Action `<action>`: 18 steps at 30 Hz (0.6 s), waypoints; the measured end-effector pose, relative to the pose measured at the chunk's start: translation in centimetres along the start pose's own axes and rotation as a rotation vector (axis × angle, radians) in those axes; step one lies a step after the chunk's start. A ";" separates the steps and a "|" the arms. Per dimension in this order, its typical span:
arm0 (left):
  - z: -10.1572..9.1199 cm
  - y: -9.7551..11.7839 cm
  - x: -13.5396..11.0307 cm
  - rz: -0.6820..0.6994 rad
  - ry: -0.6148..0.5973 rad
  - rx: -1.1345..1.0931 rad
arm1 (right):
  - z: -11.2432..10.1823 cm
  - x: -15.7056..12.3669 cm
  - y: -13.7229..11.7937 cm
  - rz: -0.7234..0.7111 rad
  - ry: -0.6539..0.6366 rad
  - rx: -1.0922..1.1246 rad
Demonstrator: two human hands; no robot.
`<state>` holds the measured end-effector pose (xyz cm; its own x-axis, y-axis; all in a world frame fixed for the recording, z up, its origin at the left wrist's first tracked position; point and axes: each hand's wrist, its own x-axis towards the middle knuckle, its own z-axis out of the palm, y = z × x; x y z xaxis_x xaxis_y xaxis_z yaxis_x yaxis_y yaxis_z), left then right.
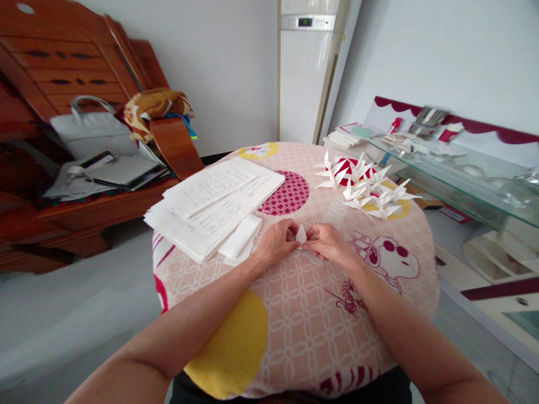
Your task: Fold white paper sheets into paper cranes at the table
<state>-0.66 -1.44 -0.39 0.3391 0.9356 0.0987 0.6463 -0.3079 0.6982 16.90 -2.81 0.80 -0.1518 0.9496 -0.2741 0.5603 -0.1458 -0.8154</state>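
Observation:
Between my two hands, over the middle of the cloth-covered table, is a small folded white paper with a pointed tip facing away from me. My left hand pinches its left side with thumb and fingers. From the right, my right hand grips the other side near the lower edge. Several folded white paper cranes stand in a cluster at the far right of the table. Left of my hands lies a stack of written sheets, with some blank folded paper pieces at its near corner.
A patterned pink cloth covers the round table. On the right is a glass shelf with assorted items. A wooden bench holding a grey bag stands on the left, and a tall white appliance at the back.

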 end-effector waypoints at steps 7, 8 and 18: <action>0.1 -0.1 -0.2 0.044 0.017 -0.181 | -0.3 0.1 0.5 -0.104 -0.061 0.071; 0.1 -0.3 0.0 0.049 0.015 -0.256 | -0.2 0.2 0.6 -0.127 -0.047 0.100; -1.2 -0.2 3.3 -0.021 -0.007 -0.792 | -1.0 2.3 -1.1 -0.221 0.039 0.357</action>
<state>-0.50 1.90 0.66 0.3381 0.9379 0.0770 -0.0251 -0.0728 0.9970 16.80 -0.24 1.57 -0.2018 0.9777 -0.0588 0.1995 -0.0177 -0.9797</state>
